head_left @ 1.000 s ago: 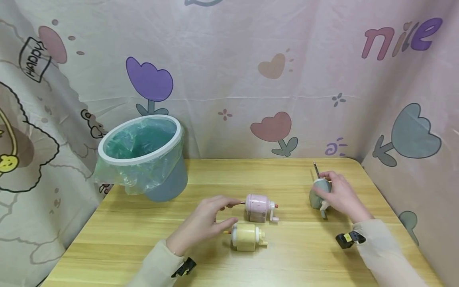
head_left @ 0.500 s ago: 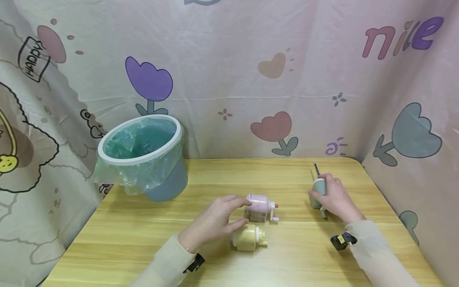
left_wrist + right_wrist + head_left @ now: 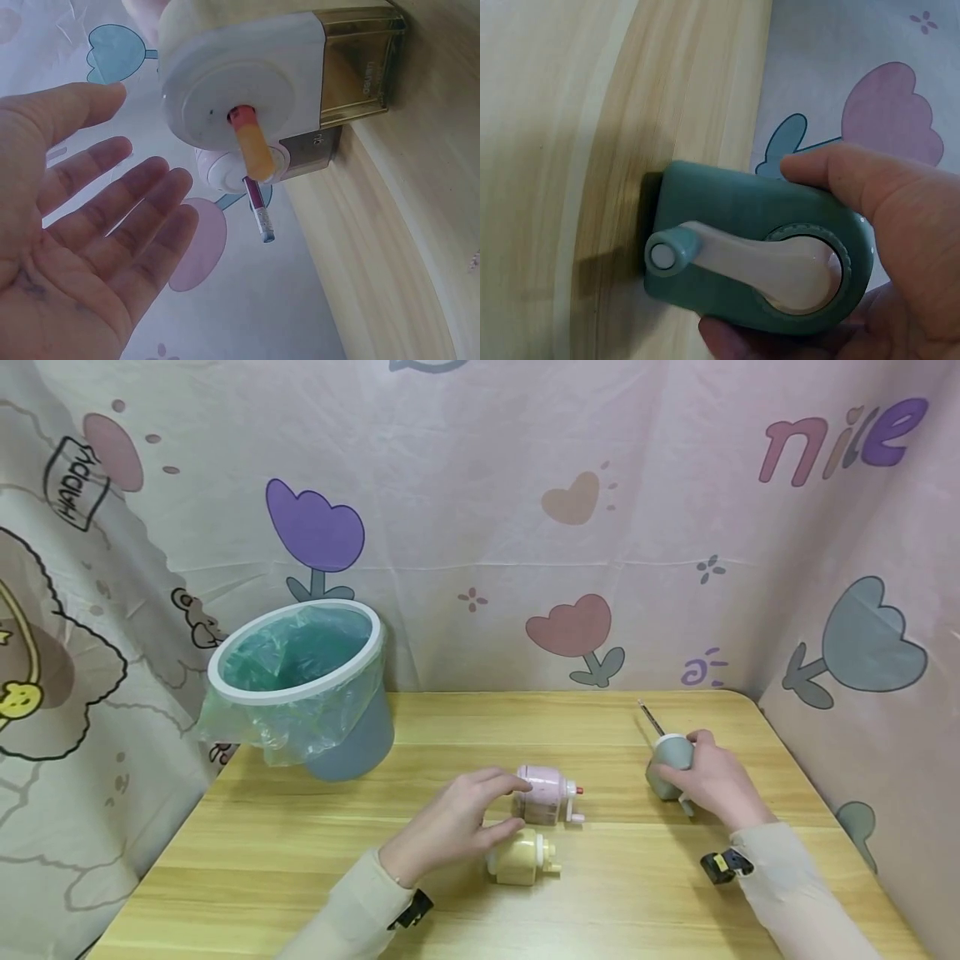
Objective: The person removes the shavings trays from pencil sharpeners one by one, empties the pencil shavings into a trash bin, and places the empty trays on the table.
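Note:
My right hand (image 3: 722, 783) grips a grey-green crank pencil sharpener (image 3: 673, 753) on the right of the table, fingers and thumb on its opposite sides. A dark pencil (image 3: 651, 718) sticks out of its far side. In the right wrist view its pale crank handle (image 3: 735, 253) faces the camera. My left hand (image 3: 448, 822) has its fingers loosely extended beside two more sharpeners, one pink (image 3: 543, 802) and one yellow (image 3: 517, 860). The left wrist view shows nothing in that hand. A short orange pencil (image 3: 255, 146) sits in the yellow sharpener and a dark pencil (image 3: 259, 214) in the pink one.
A blue-grey bin (image 3: 352, 743) lined with a green plastic bag stands at the table's back left. Behind the wooden table (image 3: 247, 877) hangs a printed curtain (image 3: 450, 460), which also closes off both sides.
My left hand has moved right, closer to the pink and yellow sharpeners. In my right hand the grey-green sharpener has turned, and its pencil now leans further left.

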A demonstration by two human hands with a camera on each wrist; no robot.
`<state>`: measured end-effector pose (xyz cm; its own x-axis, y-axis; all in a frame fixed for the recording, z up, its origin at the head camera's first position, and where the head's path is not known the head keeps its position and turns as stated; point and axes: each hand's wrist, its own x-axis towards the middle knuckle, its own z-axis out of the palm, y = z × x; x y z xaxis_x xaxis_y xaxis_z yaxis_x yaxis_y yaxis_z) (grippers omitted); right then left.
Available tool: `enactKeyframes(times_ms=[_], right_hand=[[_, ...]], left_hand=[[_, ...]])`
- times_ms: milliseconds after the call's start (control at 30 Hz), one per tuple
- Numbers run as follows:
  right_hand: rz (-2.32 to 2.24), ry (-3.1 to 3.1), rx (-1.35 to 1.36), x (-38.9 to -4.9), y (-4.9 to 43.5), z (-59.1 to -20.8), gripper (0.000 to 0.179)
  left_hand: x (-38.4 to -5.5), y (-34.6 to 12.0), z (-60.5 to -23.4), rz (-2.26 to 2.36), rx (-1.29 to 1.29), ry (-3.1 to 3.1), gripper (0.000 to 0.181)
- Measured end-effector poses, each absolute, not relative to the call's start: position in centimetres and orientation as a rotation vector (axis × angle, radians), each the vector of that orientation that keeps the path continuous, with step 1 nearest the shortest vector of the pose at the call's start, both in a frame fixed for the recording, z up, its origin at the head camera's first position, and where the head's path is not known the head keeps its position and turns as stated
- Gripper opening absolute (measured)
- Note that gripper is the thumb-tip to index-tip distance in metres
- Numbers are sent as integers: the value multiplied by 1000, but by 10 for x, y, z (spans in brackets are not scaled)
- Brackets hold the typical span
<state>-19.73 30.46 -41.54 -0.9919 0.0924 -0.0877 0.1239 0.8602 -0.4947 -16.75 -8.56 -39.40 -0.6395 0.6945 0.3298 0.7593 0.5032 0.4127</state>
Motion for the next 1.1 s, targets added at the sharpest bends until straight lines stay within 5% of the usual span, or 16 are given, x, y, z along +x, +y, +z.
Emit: enactKeyframes(times_ms=[400,1100], right_hand=[[-880,3032,58,-192,297,-407,86],[-1100,3072,-256,-157,240,-338,75]], left_hand=[[-170,-88,-393,-870,-1272,-2609,42],[-172,-89,-386,-1160,-1263,-2536,49]])
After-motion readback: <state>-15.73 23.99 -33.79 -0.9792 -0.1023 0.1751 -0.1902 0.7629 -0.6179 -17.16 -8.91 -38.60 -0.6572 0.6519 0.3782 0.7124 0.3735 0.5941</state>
